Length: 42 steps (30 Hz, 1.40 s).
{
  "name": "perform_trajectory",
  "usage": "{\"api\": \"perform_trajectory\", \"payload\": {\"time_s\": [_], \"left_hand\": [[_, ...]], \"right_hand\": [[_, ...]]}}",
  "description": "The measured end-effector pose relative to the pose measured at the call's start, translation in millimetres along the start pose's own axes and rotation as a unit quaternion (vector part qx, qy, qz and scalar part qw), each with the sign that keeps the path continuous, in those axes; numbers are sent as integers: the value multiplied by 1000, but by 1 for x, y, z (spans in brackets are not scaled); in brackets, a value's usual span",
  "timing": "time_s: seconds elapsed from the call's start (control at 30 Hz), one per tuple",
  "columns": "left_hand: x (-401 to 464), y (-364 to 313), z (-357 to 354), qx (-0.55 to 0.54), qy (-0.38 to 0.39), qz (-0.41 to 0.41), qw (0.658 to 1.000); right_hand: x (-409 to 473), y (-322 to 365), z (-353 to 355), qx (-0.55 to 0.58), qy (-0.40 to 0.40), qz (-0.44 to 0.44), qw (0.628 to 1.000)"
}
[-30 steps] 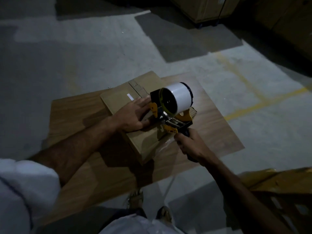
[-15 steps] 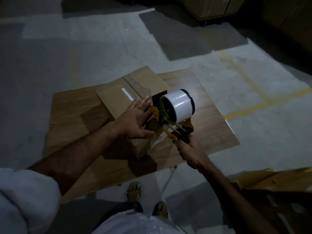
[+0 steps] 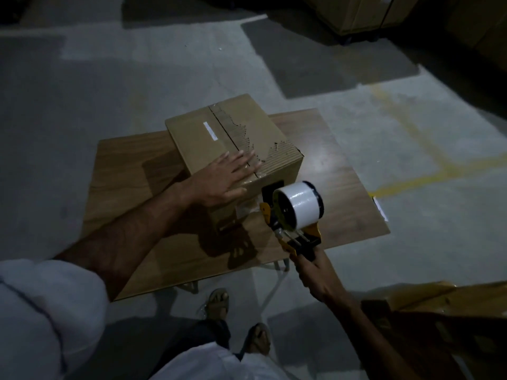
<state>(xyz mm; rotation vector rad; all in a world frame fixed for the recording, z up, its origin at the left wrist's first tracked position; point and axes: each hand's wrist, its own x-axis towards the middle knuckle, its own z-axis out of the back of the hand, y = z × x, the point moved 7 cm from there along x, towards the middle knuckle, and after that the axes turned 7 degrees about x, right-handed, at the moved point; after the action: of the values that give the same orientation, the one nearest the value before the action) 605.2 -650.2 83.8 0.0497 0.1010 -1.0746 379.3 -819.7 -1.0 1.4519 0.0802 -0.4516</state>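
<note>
Cardboard box [image 3: 233, 149] on wooden table [image 3: 343, 193] | left hand [image 3: 222, 179] pressed flat on top, fingers straight | right hand [image 3: 315, 272] grasping tape dispenser [image 3: 293, 215] at box's near side

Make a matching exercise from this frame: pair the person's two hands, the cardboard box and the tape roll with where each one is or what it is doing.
Column A
1. left hand
2. right hand
3. cardboard box
4. tape roll

Column B
a. white, mounted on the tape dispenser
b. stands on the wooden table
c. lies flat, fingers straight, on the box top
d. grips the dispenser's handle, beside the box's near end

Pairs: 1-c, 2-d, 3-b, 4-a
</note>
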Motion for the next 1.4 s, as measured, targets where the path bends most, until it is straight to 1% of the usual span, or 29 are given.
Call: {"api": "perform_trajectory", "payload": {"time_s": [0.13, 0.23, 0.27, 0.37, 0.43, 0.57, 0.63, 0.7, 0.8, 0.83, 0.9, 0.97, 1.0, 1.13, 1.23, 1.3, 1.37, 1.4], "left_hand": [[-1, -3, 0, -18, -3, 32, 999], [-2, -8, 4, -98, -49, 74, 991], [-2, -8, 5, -110, -68, 94, 987], [-2, -12, 4, -91, -99, 131, 982], [-1, -17, 1, -72, -107, 131, 983], [0, -17, -2, -44, -113, 136, 983], [2, -13, 0, -41, -110, 140, 983], [3, -11, -1, -40, -107, 134, 984], [2, -10, -4, -33, -112, 130, 985], [2, -11, -3, -39, -112, 126, 985], [-1, -10, 1, -60, -113, 121, 984], [-6, -4, 6, -85, -112, 106, 984], [-10, 0, 6, -97, -104, 95, 985], [-18, 16, 1, -145, -53, 52, 987], [-19, 19, -1, -149, -53, 47, 986], [-22, 16, 0, -136, -82, 58, 986], [-30, 14, 3, -115, -145, 90, 979], [-35, 13, 4, -107, -178, 113, 972]], "right_hand": [[-4, -5, -2, -13, 1, -1, 1000], [-5, -2, -8, -6, 4, 1, 1000], [-5, -2, -8, -6, 5, 2, 1000], [-5, -4, -9, -15, 8, -9, 1000], [-5, -4, -14, -6, 2, -41, 999], [-2, 1, -28, 101, 19, -143, 984], [-10, -10, -31, 109, 29, -189, 975], [-24, -29, -26, 121, -9, -195, 973], [-23, -29, -12, 162, -93, -158, 970], [-17, -22, -2, 140, -115, -134, 974], [-4, -7, 24, 22, -167, -82, 982], [8, -1, 48, -104, -219, -58, 969], [15, -2, 56, -145, -229, -61, 961], [56, -20, 70, -205, -223, -87, 949], [86, -32, 77, -198, -249, -114, 941], [102, -38, 80, -195, -256, -126, 938], [115, -44, 79, -239, -243, -144, 929], [116, -44, 78, -273, -252, -159, 915]]}}
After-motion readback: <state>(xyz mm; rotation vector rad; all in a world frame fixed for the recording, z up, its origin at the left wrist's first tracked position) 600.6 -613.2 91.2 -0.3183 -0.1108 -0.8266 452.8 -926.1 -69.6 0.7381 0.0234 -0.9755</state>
